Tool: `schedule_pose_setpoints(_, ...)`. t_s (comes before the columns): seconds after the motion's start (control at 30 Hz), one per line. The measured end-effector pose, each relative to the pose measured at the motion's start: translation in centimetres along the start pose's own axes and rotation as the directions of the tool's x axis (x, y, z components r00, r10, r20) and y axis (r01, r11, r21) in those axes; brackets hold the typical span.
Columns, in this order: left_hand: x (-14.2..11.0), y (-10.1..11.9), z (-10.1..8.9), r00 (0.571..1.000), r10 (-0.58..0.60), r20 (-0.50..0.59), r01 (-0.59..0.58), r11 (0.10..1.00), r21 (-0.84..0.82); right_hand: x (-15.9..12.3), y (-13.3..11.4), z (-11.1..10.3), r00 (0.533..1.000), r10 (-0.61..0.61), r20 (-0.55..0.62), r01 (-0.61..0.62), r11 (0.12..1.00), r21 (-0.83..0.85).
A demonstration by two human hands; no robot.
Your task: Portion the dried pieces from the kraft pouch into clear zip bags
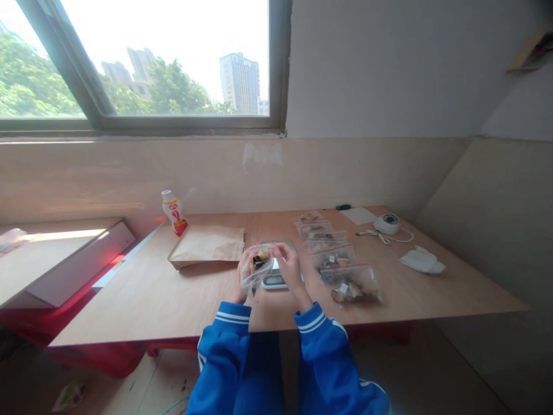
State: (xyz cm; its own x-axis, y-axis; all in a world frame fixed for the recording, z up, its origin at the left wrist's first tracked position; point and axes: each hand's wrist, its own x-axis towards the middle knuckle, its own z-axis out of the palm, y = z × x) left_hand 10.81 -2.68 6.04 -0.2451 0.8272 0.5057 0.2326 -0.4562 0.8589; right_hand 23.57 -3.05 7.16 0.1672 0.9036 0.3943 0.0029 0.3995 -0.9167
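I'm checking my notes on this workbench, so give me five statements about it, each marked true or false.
1. The left hand holds a clear bag with dark and tan pieces inside. True.
2. The right hand rests on the brown paper package. False: it is beside the clear bag, over the scale; the brown paper package lies to the left.
3. Several zip bags lie in a row to the right of the scale. True.
4. The bottle stands at the table's right end. False: the bottle is on the left, by the brown paper package.
5. The crumpled white sheet lies nearer the person than the round white device. True.
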Motion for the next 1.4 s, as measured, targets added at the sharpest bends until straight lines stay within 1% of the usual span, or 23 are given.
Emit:
schedule_pose_setpoints(0.07, -0.8, 1.1, -0.5, 0.993, -0.057, 0.103, 0.069, 0.991, -0.114, -0.6, -0.6, -0.1, 0.99, 0.013, -0.142, -0.01, 1.0, 0.019)
schedule_pose_setpoints(0.1, -1.4, 1.8, -0.9, 0.967, -0.142, 0.211, 0.196, 0.944, -0.265, -1.0, -0.8, -0.2, 0.98, 0.02, -0.2, -0.014, 0.999, 0.032)
schedule_pose_setpoints(0.13, -2.0, 2.4, -1.2, 0.932, -0.209, 0.296, 0.319, 0.861, -0.396, -1.4, -1.1, -0.2, 0.968, 0.028, -0.25, -0.017, 0.999, 0.046)
schedule_pose_setpoints(0.17, -2.7, 3.0, -1.5, 0.897, -0.238, 0.371, 0.402, 0.787, -0.468, -1.8, -1.3, -0.3, 0.955, 0.037, -0.294, -0.021, 0.998, 0.058)
schedule_pose_setpoints(0.2, -3.4, 3.6, -1.8, 0.879, -0.236, 0.415, 0.436, 0.749, -0.498, -2.2, -1.6, -0.3, 0.942, 0.047, -0.333, -0.026, 0.997, 0.067)
schedule_pose_setpoints(0.23, -4.1, 4.1, -2.0, 0.875, -0.212, 0.436, 0.432, 0.748, -0.503, -2.7, -1.8, -0.4, 0.928, 0.057, -0.367, -0.032, 0.997, 0.074)
schedule_pose_setpoints(0.27, -4.8, 4.6, -2.1, 0.868, -0.179, 0.463, 0.417, 0.77, -0.484, -3.1, -2.1, -0.4, 0.913, 0.067, -0.402, -0.038, 0.996, 0.081)
schedule_pose_setpoints(0.37, -6.2, 5.3, -2.1, 0.846, -0.097, 0.525, 0.336, 0.86, -0.384, -4.0, -2.8, -0.7, 0.866, 0.066, -0.496, -0.028, 0.996, 0.083)
schedule_pose_setpoints(0.47, -6.8, 5.3, -1.8, 0.863, -0.041, 0.504, 0.228, 0.922, -0.315, -4.4, -3.1, -1.1, 0.824, 0.026, -0.566, 0.003, 0.999, 0.05)
schedule_pose_setpoints(0.5, -6.9, 5.3, -1.7, 0.868, -0.048, 0.495, 0.212, 0.937, -0.28, -4.5, -3.1, -1.2, 0.812, 0.014, -0.583, 0.011, 0.999, 0.039)
schedule_pose_setpoints(0.57, -7.1, 5.3, -1.3, 0.881, -0.127, 0.455, 0.237, 0.952, -0.193, -4.5, -3.2, -1.5, 0.796, 0.003, -0.606, 0.021, 0.999, 0.032)
schedule_pose_setpoints(0.63, -7.3, 5.5, -0.8, 0.903, -0.239, 0.356, 0.306, 0.941, -0.145, -4.5, -3.1, -1.6, 0.781, 0.006, -0.624, 0.013, 1.0, 0.026)
schedule_pose_setpoints(0.7, -7.5, 5.8, -0.1, 0.921, -0.336, 0.197, 0.369, 0.913, -0.172, -4.5, -3.0, -1.6, 0.766, 0.009, -0.643, -0.009, 1.0, 0.003)
schedule_pose_setpoints(0.73, -7.6, 5.9, 0.1, 0.921, -0.37, 0.117, 0.387, 0.902, -0.192, -4.6, -3.0, -1.6, 0.764, 0.008, -0.646, -0.019, 1.0, -0.011)
schedule_pose_setpoints(0.8, -7.5, 6.0, 0.2, 0.91, -0.414, -0.015, 0.401, 0.891, -0.214, -4.7, -3.0, -1.7, 0.788, 0.003, -0.616, -0.025, 0.999, -0.027)
schedule_pose_setpoints(0.9, -6.8, 6.0, -0.7, 0.905, -0.406, -0.124, 0.384, 0.908, -0.169, -5.0, -3.2, -2.1, 0.872, -0.003, -0.49, -0.004, 1.0, -0.015)
schedule_pose_setpoints(0.93, -6.4, 6.1, -1.1, 0.913, -0.376, -0.159, 0.359, 0.925, -0.127, -5.0, -3.3, -2.3, 0.899, -0.006, -0.438, 0.005, 1.0, -0.005)
schedule_pose_setpoints(1.03, -5.0, 6.5, -2.5, 0.948, -0.19, -0.255, 0.209, 0.976, 0.051, -5.2, -3.9, -2.9, 0.956, -0.006, -0.293, 0.019, 0.999, 0.043)
schedule_pose_setpoints(1.1, -4.1, 6.9, -3.0, 0.963, -0.14, -0.229, 0.166, 0.981, 0.099, -5.3, -4.2, -3.1, 0.967, 0.008, -0.254, 0.011, 0.997, 0.072)
schedule_pose_setpoints(1.13, -3.7, 7.2, -3.1, 0.969, -0.148, -0.196, 0.169, 0.981, 0.095, -5.4, -4.3, -3.1, 0.964, 0.016, -0.264, 0.006, 0.997, 0.082)
schedule_pose_setpoints(1.2, -3.4, 7.6, -3.1, 0.971, -0.218, -0.095, 0.221, 0.975, 0.018, -5.6, -4.3, -3.2, 0.945, 0.041, -0.325, -0.01, 0.995, 0.097)
schedule_pose_setpoints(1.3, -4.1, 7.9, -2.5, 0.935, -0.348, 0.074, 0.356, 0.914, -0.195, -6.0, -4.0, -3.5, 0.893, 0.081, -0.442, -0.034, 0.993, 0.114)
schedule_pose_setpoints(1.4, -5.6, 7.6, -1.8, 0.904, -0.392, 0.168, 0.426, 0.842, -0.331, -6.4, -3.6, -3.9, 0.843, 0.093, -0.53, -0.044, 0.994, 0.104)
